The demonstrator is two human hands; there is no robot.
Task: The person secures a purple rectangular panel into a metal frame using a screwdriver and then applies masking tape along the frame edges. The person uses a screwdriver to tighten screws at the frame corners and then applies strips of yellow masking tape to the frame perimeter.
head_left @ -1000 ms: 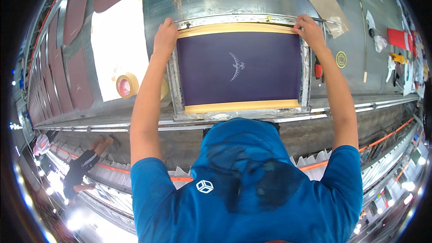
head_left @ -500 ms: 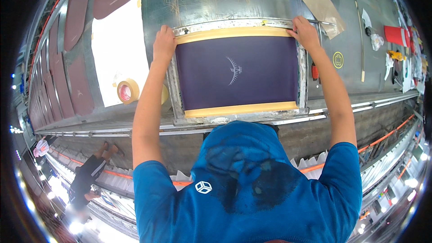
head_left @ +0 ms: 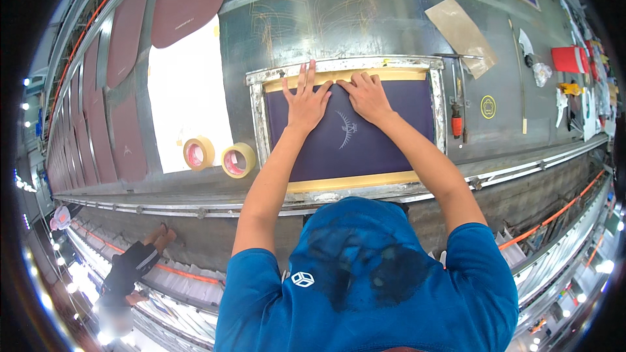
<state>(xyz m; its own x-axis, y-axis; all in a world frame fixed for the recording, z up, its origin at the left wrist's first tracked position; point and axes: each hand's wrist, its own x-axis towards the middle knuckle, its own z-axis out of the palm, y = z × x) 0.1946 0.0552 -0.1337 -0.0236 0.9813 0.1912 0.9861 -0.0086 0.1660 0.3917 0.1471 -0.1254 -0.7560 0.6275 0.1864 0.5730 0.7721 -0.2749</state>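
A screen-printing frame [head_left: 439, 111] with whitish, stained edges lies on the table in front of me. Its dark purple mesh [head_left: 385, 150] bears a pale, spiky curved emblem. Yellow tape [head_left: 407, 74] lines the mesh's far edge, and another yellow strip [head_left: 365, 182] runs along the near edge. My left hand [head_left: 305, 105] rests at the far tape with its fingers spread, some reaching onto the frame. Beside it, my right hand [head_left: 368, 99] touches the same tape with bent fingers slightly apart. Nothing shows in either hand, though the right palm is hidden.
Two tape rolls, one [head_left: 198, 153] by a white sheet [head_left: 186, 98] and another [head_left: 238, 160] nearer the frame, stand left. Maroon panels [head_left: 130, 32] lie beyond. To the right are a red-handled screwdriver [head_left: 456, 120], brown sheet [head_left: 460, 36] and red container [head_left: 569, 60]. A person [head_left: 134, 264] is behind, lower left.
Both hands have moved inward from the frame's far corners to the middle of the far tape. The left fingers have spread out. The view has shifted, uncovering the second tape roll.
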